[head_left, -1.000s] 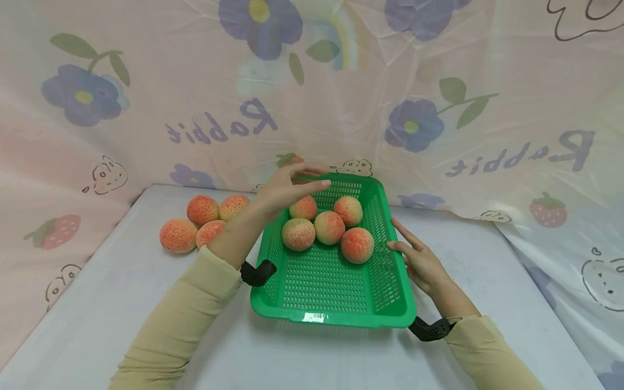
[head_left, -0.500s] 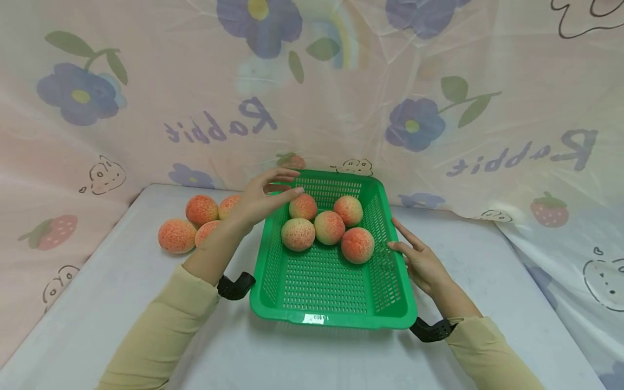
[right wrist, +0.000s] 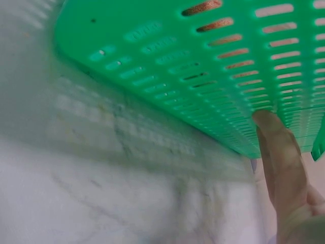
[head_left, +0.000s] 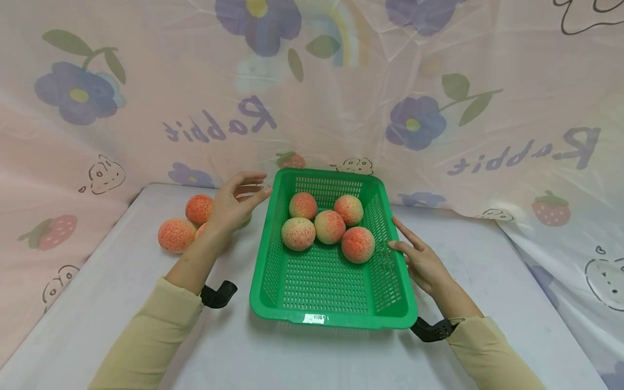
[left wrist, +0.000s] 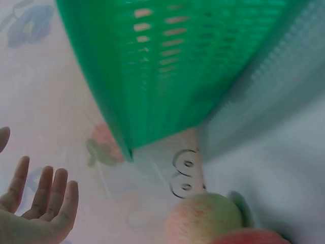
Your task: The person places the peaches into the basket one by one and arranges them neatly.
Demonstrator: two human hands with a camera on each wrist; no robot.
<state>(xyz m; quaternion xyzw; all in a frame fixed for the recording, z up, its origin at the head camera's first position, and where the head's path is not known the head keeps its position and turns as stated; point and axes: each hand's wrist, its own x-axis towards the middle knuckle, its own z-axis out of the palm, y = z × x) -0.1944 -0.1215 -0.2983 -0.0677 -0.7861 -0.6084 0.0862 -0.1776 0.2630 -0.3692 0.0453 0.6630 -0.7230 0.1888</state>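
A green perforated plastic basket (head_left: 323,281) sits in the middle of the table with several red-and-yellow peaches (head_left: 329,227) gathered toward its far half. My right hand (head_left: 425,266) holds its right side, the thumb over the rim and a finger (right wrist: 284,157) against the outer slotted wall. My left hand (head_left: 234,208), holding nothing, hovers just left of the basket, its fingers spread loosely toward the rim. Beneath and beside that hand lie loose peaches (head_left: 177,235), partly hidden by it. One pale peach (left wrist: 203,218) shows near the basket in the left wrist view.
A white-covered table (head_left: 312,357) carries everything. Behind it hangs a printed curtain (head_left: 331,124) with flowers and rabbits, close to the basket's far end. A black wrist mount (head_left: 218,294) projects from the left sleeve, and another (head_left: 433,329) from the right.
My left hand has moved left from above the basket, past its left rim, to over the loose peaches. The basket, its peaches and my right hand stay nearly still.
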